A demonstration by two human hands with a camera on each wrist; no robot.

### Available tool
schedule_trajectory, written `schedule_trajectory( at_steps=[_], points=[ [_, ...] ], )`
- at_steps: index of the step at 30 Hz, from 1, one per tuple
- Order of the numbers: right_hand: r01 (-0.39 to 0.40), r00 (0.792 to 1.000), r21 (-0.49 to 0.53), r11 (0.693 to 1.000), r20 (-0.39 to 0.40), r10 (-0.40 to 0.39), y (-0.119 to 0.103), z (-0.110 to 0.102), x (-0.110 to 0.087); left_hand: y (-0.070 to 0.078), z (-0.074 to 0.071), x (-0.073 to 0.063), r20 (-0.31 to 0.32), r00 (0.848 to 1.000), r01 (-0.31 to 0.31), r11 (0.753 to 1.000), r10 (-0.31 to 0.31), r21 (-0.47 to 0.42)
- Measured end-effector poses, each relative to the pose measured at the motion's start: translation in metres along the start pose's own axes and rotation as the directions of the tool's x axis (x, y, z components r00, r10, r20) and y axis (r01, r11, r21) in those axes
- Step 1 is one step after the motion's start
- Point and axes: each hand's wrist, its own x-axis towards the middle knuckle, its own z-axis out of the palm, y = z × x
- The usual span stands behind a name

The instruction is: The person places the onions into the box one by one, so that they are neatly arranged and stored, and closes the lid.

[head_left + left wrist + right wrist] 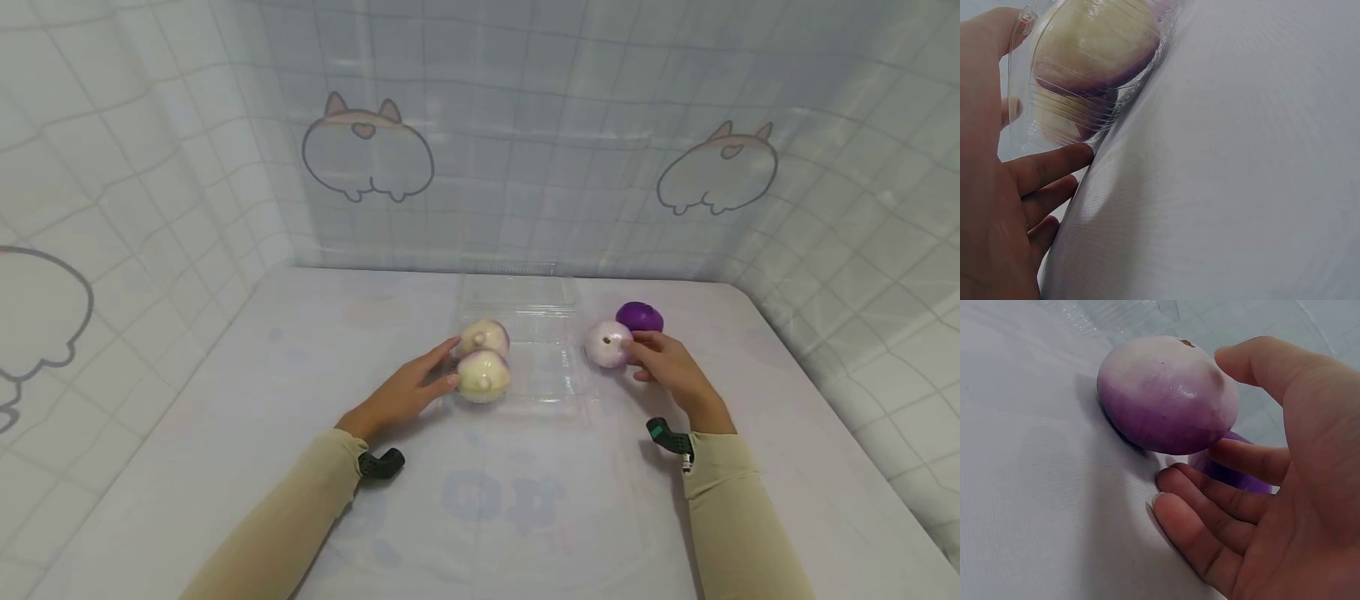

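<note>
A clear plastic container lies with its lid folded back at the middle of the table. Two pale onions with purple undersides sit at its left end, one behind the other. Against that end rests my left hand, thumb and fingers spread along the plastic wall; in the left wrist view the onions show through the plastic. Right of the container, my right hand pinches a white-and-purple onion between thumb and index finger, the other fingers loosely bent. Just behind it is a deep purple onion-like thing, partly hidden.
The container's hinged lid reaches toward the back edge of the table. A white cloth with faint prints covers the table. Tile-patterned sheets with cartoon drawings stand behind and at both sides.
</note>
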Motion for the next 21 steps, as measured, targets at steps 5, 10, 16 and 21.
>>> schedule_trajectory(
  at_steps=[5, 10, 16, 21],
  points=[
    [-0.006, 1.000, -0.014, 1.000, 0.003, 0.006, 0.0004, 0.0008, 0.0006, -0.0011, 0.0003, -0.0005, -0.002, 1.000, 0.012, 1.000, -0.012, 0.008],
    [-0.006, 1.000, -0.028, 1.000, 0.005, 0.007, 0.0006, 0.0005, 0.0009, -0.0012, 0.0006, -0.0008, 0.002, 1.000, 0.015, 1.000, -0.015, 0.003],
    [-0.003, 1.000, -0.044, 0.999, 0.010, 0.004, -0.0011, 0.0011, 0.0004, 0.0004, 0.0000, -0.0010, -0.003, 1.000, 0.009, 1.000, -0.009, 0.005],
    [0.002, 1.000, -0.045, 0.999, 0.008, -0.001, -0.0039, 0.0031, 0.0003, 0.0009, -0.0007, -0.0004, -0.002, 1.000, 0.004, 1.000, -0.004, 0.009]
  ],
)
